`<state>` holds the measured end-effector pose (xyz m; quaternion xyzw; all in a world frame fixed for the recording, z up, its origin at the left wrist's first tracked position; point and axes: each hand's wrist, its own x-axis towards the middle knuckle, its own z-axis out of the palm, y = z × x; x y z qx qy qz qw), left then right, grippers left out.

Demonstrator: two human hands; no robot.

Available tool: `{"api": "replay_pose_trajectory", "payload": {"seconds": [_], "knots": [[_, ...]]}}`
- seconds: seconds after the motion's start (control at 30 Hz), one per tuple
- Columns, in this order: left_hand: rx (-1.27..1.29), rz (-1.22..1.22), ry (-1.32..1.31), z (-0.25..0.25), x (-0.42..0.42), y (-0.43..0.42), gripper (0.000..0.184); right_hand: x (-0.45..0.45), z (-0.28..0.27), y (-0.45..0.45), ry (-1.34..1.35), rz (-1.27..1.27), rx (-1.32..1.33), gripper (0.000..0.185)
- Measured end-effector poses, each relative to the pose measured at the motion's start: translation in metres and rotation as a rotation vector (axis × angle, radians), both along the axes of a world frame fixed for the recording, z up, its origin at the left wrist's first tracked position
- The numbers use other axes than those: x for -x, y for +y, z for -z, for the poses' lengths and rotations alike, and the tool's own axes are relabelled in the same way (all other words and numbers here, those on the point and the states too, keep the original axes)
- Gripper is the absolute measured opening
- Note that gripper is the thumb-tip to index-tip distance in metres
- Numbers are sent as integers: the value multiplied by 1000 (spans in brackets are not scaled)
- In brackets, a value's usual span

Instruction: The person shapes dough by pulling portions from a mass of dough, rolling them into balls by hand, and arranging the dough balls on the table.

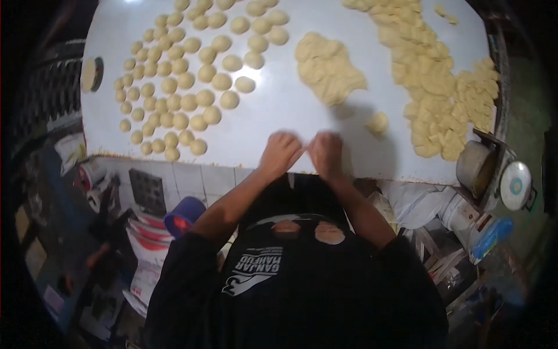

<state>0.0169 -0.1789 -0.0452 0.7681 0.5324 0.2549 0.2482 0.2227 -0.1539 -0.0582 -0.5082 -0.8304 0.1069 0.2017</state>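
My left hand (282,154) and my right hand (326,152) are side by side at the near edge of the white table (261,116), almost touching. Both have their fingers curled in; whatever they may hold is hidden beneath them. Ahead of my right hand lies a flattened lump of yellow dough (326,68). A small dough piece (378,123) sits to the right of that hand. Many round dough balls (186,102) are spread over the left part of the table, the nearest ones left of my left hand.
A long mass of cut dough pieces (430,87) covers the table's right side. At the far left edge lies a small round dish (91,74). A metal pot (478,166) and a lid (516,185) are off the right corner. Below stand a purple bucket (187,210) and sacks (150,250).
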Motion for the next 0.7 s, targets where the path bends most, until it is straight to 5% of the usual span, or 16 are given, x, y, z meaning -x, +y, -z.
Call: {"api": "replay_pose_trajectory", "payload": {"seconds": [0.07,0.13,0.17,0.23,0.43,0.47,0.57,0.7], "knots": [[77,219,-199,23,54,-10,13,-49,-7,13,12,-135,7,33],[31,183,99,17,82,26,15,-75,0,29,12,-379,17,34],[37,-31,254,-6,62,49,18,-60,6,42,-156,-215,182,30],[19,-322,123,-10,9,71,20,-10,-20,62,152,31,-13,29],[-44,27,-21,18,61,2,21,-80,-9,18,79,-239,196,32],[-47,-69,196,5,60,16,20,-81,-4,29,47,-235,59,31],[-18,-463,115,-14,6,58,21,-34,-16,33,62,129,101,37],[-55,-133,-41,3,17,-11,24,-64,-27,-9,155,-102,58,45]]}}
